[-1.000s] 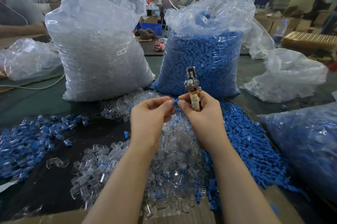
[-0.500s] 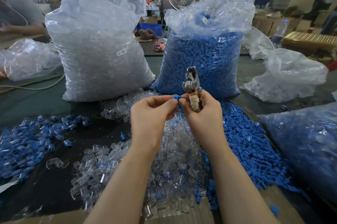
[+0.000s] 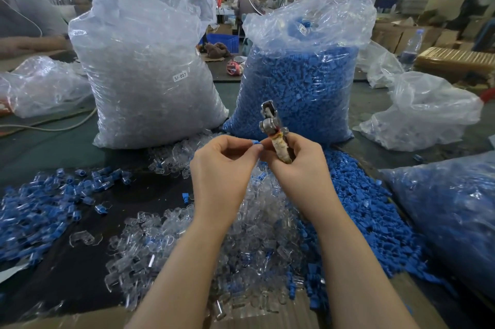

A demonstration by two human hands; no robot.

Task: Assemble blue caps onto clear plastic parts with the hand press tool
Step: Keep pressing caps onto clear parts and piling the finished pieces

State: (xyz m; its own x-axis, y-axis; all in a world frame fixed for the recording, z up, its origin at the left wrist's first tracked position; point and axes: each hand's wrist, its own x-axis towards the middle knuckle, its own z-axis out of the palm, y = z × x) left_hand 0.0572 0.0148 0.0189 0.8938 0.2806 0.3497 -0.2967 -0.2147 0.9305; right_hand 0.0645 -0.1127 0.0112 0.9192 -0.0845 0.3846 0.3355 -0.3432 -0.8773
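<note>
Since a second ago both hands have lifted a little and the press tool [image 3: 273,131] has tilted slightly left; the piles haven't shifted. Head view: left hand [image 3: 222,167] pinches one blue cap [image 3: 256,142] between thumb and fingertips, held right against the right hand [image 3: 297,165]. Right hand is curled round the tool's wrapped handle, metal head pointing up and clear of the cap. Under the two forearms lies one heap of clear parts [image 3: 235,235]; just right of it one heap of loose blue caps [image 3: 359,216]; at left one spread of assembled pieces [image 3: 40,208]. Behind stand two full bags: clear parts bag [image 3: 150,74], blue caps bag [image 3: 300,82]. A third bag of blue pieces [image 3: 450,221] sits at right. Two crumpled, mostly empty bags, one far left [image 3: 40,84], one at right [image 3: 426,114].
</note>
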